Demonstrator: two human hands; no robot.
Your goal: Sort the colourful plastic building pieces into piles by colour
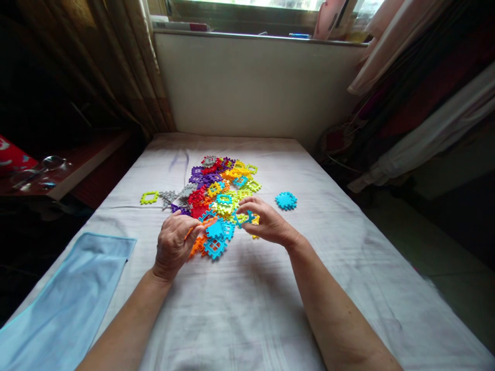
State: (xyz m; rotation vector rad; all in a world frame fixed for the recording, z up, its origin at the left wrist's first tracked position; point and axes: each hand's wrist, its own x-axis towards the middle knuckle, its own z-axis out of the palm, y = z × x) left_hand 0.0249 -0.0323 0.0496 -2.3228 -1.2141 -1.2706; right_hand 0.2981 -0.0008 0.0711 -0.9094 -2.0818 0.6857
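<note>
A heap of colourful plastic interlocking tiles (212, 178) lies in the middle of the bed sheet, some solid and some with window-like openings. My left hand (176, 239) is at the near left of the heap, its thumb and fingers pinching an orange interlocking tile (209, 222). Across from it, my right hand (266, 220) curls its fingers and thumb around a blue open-frame tile (243, 218). Solid and windowed blue tiles (215, 248) lie just below and between the hands. A round-looking blue stack or tile (286, 201) sits apart, right of the heap.
A lime frame tile (149, 198) lies left of the heap beside grey tiles (169, 199). Light blue cloth (77, 288) covers the bed's left side. Glasses (54, 163) rest on a dark wooden surface at left. Hanging clothes (429, 129) line the right, a curtain (127, 62) the left.
</note>
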